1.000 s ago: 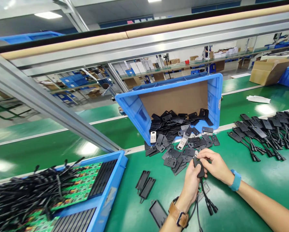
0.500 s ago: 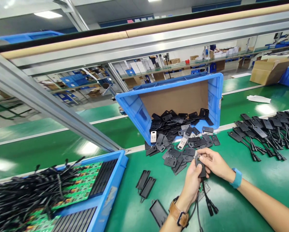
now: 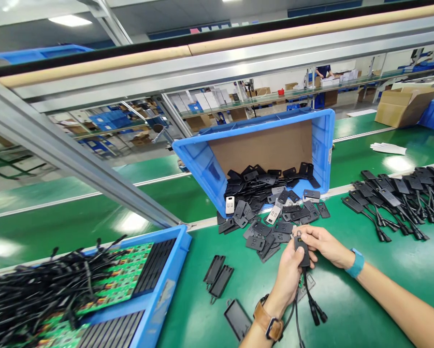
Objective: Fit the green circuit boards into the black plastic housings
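Between my two hands is a small black plastic case (image 3: 302, 251) with black cables (image 3: 310, 290) hanging from its lower end. My left hand (image 3: 288, 268) wraps around its left side, thumb pressed on the front. My right hand (image 3: 320, 244) pinches the top right edge, fingers partly behind it. Beyond my hands lies a pile of flat black covers (image 3: 264, 229) spilling out of a tipped blue crate (image 3: 327, 154). Open black case shells (image 3: 221, 282) rest to the left, with another shell (image 3: 238, 319) nearer my left wrist. A grey plate (image 3: 307, 285) lies partly hidden below the case.
At the left a blue tray (image 3: 173, 275) holds green circuit boards (image 3: 126, 270) and tangled black cables (image 3: 32, 285). Several cabled cases (image 3: 387, 193) are heaped at the right. Farther back lie a white glove (image 3: 388, 148) and a cardboard box (image 3: 401, 106). A metal frame (image 3: 94, 159) slants down at left.
My right hand has shifted slightly down, its fingers uncovering more of the case's top front. My left hand keeps its hold, and the case is turned a little more toward me.
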Demonstrator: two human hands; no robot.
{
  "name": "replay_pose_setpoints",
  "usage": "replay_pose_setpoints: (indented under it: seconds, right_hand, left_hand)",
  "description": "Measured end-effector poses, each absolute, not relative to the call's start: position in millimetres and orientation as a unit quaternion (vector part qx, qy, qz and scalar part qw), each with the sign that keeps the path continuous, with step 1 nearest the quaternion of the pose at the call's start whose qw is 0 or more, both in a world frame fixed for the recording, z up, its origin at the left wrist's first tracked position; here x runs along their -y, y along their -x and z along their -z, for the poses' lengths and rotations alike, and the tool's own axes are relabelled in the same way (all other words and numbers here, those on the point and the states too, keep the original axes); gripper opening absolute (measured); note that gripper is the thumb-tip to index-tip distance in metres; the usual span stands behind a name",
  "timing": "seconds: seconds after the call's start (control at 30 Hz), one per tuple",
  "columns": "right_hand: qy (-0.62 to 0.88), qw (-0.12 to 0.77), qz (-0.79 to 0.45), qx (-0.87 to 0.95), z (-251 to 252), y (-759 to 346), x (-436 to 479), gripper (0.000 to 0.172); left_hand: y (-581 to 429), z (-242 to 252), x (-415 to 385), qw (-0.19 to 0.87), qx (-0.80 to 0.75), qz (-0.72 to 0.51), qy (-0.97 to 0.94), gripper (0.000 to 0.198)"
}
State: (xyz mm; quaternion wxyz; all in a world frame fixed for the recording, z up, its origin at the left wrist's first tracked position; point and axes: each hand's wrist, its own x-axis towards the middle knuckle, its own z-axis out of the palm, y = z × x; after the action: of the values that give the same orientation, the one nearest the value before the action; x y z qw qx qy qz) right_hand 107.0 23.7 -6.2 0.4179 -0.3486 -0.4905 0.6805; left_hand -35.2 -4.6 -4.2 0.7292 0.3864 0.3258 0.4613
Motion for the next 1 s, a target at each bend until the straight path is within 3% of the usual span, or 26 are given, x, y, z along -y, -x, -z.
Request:
replay_pose_setpoints:
  seconds: [0.4,1.0]
  right_hand:
    - [0.340,0.427,-0.686,0.481,9.0,-105.8,-23.6,0.047]
    - [0.311,0.463,-0.704,0.438,13.0,-98.1,-21.8,0.039]
  left_hand:
    - [35.7,7.9,4.7,0.724,-0.320,-0.459,-0.405,0.053]
    - [37.8,10.7,0.3,0.704,-0.352,-0.482,-0.385,0.037]
